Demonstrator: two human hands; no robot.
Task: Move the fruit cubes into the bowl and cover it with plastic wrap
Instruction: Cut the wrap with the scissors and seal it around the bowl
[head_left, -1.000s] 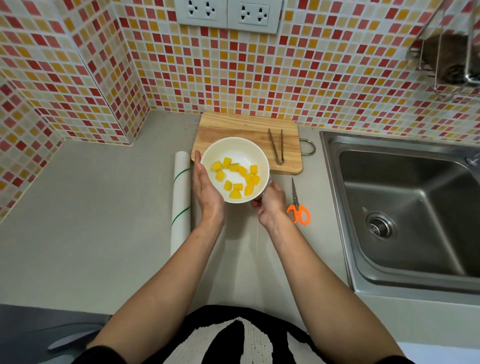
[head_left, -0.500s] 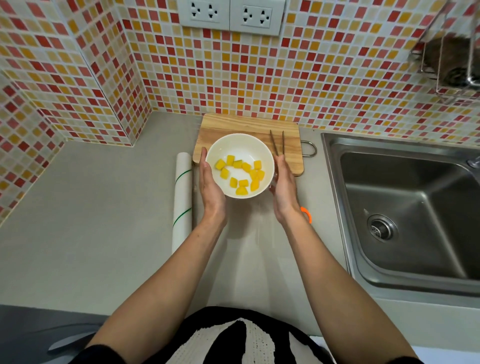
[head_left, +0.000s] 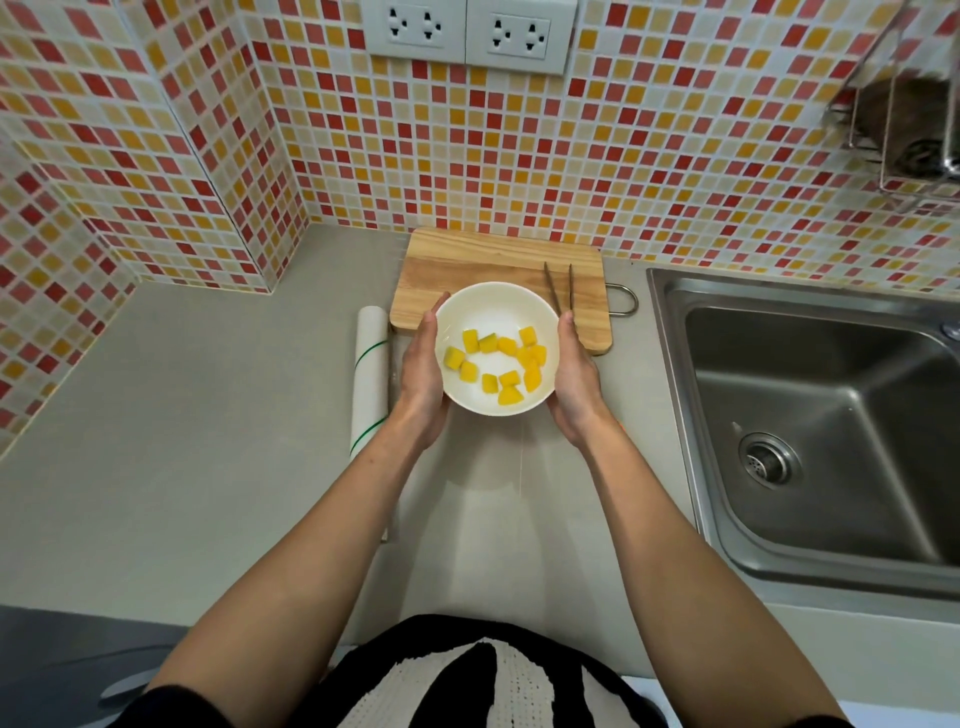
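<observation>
White bowl (head_left: 497, 349) sits between both our hands, overlapping the near edge of the wooden board (head_left: 498, 265). All the yellow fruit cubes (head_left: 498, 364) are inside the bowl, none on the board. Left hand (head_left: 423, 374) cups the bowl's left wall, fingers laid along it; right hand (head_left: 574, 376) has come up from the bowl's near-right rim to flank its right wall, so now both palms hold the bowl, hands apart with the bowl between. The orange scissors seen right of the bowl a second ago are now hidden under our right wrist. Tongs (head_left: 558, 288) lie on the board, just behind-right of the bowl. Plastic wrap roll (head_left: 370, 384) lies on the bench (head_left: 182, 441) just left of the bowl. We judge the transfer step done; covering comes next, possibly a clear sheet under the bowl, can't tell.
</observation>
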